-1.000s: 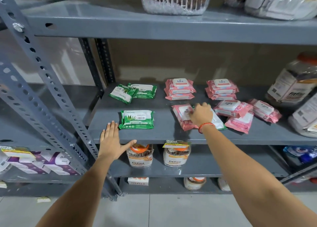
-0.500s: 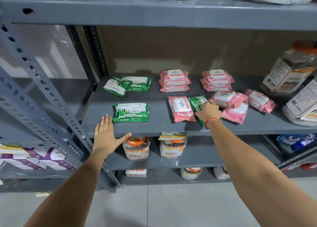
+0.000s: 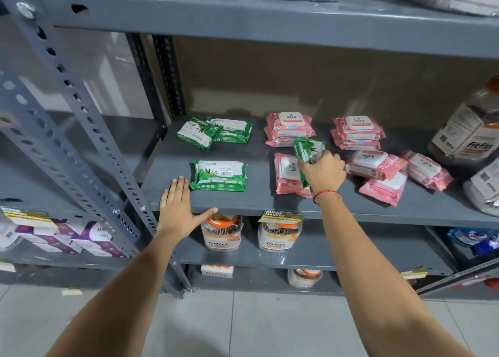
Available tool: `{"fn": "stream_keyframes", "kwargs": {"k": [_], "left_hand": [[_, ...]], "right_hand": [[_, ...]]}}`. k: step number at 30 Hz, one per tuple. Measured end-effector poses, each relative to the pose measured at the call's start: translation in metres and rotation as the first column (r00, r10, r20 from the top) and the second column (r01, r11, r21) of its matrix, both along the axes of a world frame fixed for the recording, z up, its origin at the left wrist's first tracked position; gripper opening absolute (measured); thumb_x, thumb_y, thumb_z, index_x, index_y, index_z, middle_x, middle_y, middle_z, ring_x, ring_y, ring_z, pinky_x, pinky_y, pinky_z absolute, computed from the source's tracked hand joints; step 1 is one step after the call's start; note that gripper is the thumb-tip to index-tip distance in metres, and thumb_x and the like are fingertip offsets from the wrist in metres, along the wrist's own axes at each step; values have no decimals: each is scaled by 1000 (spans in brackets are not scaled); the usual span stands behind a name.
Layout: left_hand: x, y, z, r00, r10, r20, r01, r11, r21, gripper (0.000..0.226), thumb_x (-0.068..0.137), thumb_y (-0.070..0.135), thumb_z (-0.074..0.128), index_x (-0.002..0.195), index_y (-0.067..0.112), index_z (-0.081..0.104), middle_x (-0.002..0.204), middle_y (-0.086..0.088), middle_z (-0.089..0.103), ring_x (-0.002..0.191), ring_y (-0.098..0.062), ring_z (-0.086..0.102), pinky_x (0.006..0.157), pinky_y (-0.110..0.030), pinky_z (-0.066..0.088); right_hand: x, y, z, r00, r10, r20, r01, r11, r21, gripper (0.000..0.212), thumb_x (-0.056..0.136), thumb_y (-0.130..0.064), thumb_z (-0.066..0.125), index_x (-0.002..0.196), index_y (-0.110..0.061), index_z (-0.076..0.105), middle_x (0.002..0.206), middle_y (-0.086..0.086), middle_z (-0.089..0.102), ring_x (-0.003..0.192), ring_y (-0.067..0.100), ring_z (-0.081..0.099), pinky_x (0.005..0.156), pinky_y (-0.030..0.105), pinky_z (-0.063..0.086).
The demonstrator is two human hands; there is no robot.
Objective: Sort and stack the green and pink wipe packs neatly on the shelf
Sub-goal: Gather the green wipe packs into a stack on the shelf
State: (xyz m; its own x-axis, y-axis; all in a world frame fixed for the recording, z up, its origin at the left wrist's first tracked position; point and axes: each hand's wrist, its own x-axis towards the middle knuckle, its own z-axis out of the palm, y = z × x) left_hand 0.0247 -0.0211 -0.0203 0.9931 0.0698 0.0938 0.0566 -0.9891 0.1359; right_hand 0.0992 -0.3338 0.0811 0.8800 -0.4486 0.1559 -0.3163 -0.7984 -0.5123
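Single head cam, looks fwd and down, close on grey shelf (image 3: 216, 202) front edge.

bare forearms, no sleeves; thin red-orange thread bracelet (image 3: 326, 194) on right wrist

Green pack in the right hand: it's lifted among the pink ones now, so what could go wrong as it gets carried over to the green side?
1. The right hand pinches the green pack only by its lower end, so it may flop or slip out.
2. The loose pink pack lies right beside that hand; a sweep left could drag it along.
3. The two rear green packs overlap crookedly, so a pack added there may slide off.
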Motion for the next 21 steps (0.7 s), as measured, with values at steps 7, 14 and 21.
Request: {"fn": "stream_keyframes", "kwargs": {"k": [7, 14, 21], "left_hand": [[0, 0, 0, 1000, 5, -2, -5, 1000, -8, 122, 64, 91, 15, 146, 1, 11, 156, -11, 8, 143, -23, 1, 115, -43, 4], [-1, -1, -1, 1000, 4, 14, -4, 1000, -9, 123, 63, 92, 12, 146, 0, 13, 155, -12, 11, 143, -24, 4, 114, -42, 3], [0, 0, 0, 1000, 9, 11, -9, 1000, 10, 123, 63, 92, 8, 146, 2, 8, 156, -11, 6, 143, -22, -1, 114, -40, -1]], "right_hand": [[2, 73, 15, 958, 273, 83, -277, 960, 46, 59, 69, -49, 72, 106, -4, 61, 111, 18, 60, 105, 36, 55, 83, 42, 51], [-6, 135, 8, 804, 592, -44, -594, 799, -91, 66, 72, -54, 70, 119, -8, 58, 115, 11, 60, 110, 30, 54, 89, 39, 49], [-4, 139, 5, 746, 640, -184, -660, 747, -75, 88, 67, -64, 71, 134, -11, 48, 129, 11, 51, 125, 30, 44, 100, 44, 42]]}}
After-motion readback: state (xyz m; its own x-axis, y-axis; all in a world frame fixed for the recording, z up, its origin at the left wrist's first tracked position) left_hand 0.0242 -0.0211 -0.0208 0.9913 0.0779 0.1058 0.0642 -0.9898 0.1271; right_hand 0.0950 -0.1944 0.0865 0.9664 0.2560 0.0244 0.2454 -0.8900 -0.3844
